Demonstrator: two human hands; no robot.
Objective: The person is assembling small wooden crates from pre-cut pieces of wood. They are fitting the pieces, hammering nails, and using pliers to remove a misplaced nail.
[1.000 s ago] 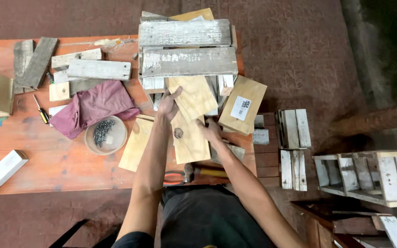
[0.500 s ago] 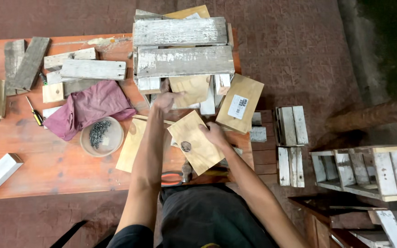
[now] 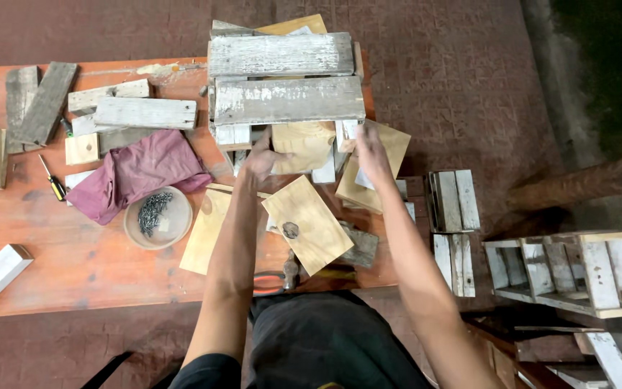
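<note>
Hands over plywood pieces | left hand open-fingered on pale sheet just below weathered crate | right hand spread on tan board beside it | step, judged: sorting panels; a firm pinch needed | knotted panel loose on desk

A purple cloth is lying beside a bowl of nails — a yellow-handled screwdriver resting nearby.

An orange-red wooden table stands on a dark red brick floor, dimly lit at right
</note>
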